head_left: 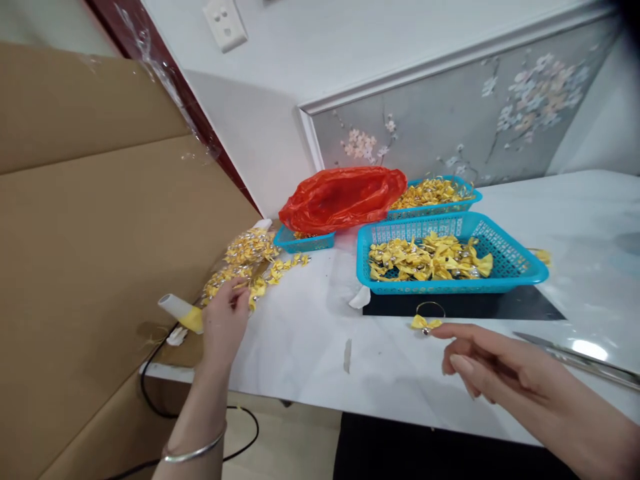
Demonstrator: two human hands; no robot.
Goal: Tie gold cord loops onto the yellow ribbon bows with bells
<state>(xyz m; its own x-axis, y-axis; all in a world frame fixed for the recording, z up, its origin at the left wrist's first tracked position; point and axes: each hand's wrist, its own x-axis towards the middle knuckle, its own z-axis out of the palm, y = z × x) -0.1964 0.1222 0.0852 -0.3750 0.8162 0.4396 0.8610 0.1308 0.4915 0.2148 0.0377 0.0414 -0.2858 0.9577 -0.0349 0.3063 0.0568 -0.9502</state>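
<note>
My left hand [227, 320] reaches to a row of small yellow ribbon bows [275, 272] with silvery bells along the table's left side. Its thumb and fingers are curled together at the bows; what is between them, if anything, is hidden. On the right, my right hand [493, 367] has its index finger stretched out, its tip at a single yellow bow [425, 324] with a bell and a thin golden loop. That bow lies on the white table, and the other fingers are loosely bent. Beyond it, a blue basket [453, 287] holds many similar bows.
A red plastic bag [340, 200] rests over a smaller blue basket [305, 241]; another blue basket [435, 208] stands behind. Bagged bows [250, 248] lean by a large cardboard box [100, 233]. Scissors or a similar metal tool [585, 360] lie at right. A white tube [175, 307] lies left.
</note>
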